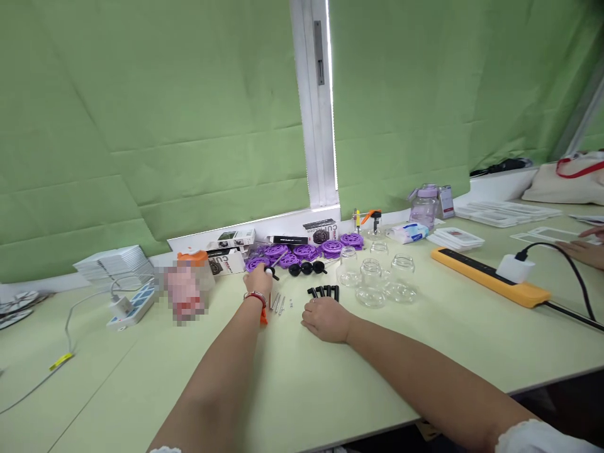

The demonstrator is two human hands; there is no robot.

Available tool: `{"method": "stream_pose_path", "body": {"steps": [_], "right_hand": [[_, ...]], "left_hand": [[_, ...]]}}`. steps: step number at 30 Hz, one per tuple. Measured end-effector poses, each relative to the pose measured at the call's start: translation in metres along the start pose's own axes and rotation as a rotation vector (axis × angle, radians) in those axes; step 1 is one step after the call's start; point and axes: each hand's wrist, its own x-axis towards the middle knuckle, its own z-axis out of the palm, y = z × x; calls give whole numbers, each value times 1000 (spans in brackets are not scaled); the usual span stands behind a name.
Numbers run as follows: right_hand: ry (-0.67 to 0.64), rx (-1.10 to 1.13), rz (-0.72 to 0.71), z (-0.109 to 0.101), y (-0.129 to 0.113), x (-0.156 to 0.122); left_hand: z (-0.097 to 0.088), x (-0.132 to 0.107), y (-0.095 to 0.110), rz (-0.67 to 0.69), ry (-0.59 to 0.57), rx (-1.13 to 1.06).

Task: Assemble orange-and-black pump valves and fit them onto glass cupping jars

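My left hand [259, 279] reaches forward over the pale green table [292, 377] with its fingers closed on a small black part with a white round end [270, 272]. A red bracelet circles that wrist. Purple round pieces [302, 251] lie just beyond it. My right hand [325, 318] rests on the table with its fingers curled down, right behind a row of short black pegs [324, 291]. A few thin metal pins [277, 303] lie between the two hands. Black round knobs [306, 268] sit in a row near the purple pieces.
Several clear glass jars [375, 277] stand right of my hands. An orange power strip [491, 277] with a white plug lies further right. A white power strip [129, 305] and stacked white cards [113, 264] are left. Another person's hand [582, 250] shows at the right edge.
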Motion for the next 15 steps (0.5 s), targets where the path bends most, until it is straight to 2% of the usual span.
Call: {"method": "stream_pose_path", "body": {"steps": [4, 8, 11, 15], "right_hand": [[-18, -62, -29, -1, -8, 4], [-18, -85, -69, -4, -30, 22], [-8, -19, 47, -5, -56, 46], [-11, 123, 286, -4, -86, 80]], "left_hand": [[-41, 0, -5, -127, 121, -384], [-83, -14, -21, -315, 143, -743], [-102, -31, -30, -411, 135, -932], [-106, -49, -30, -437, 79, -1096]]}}
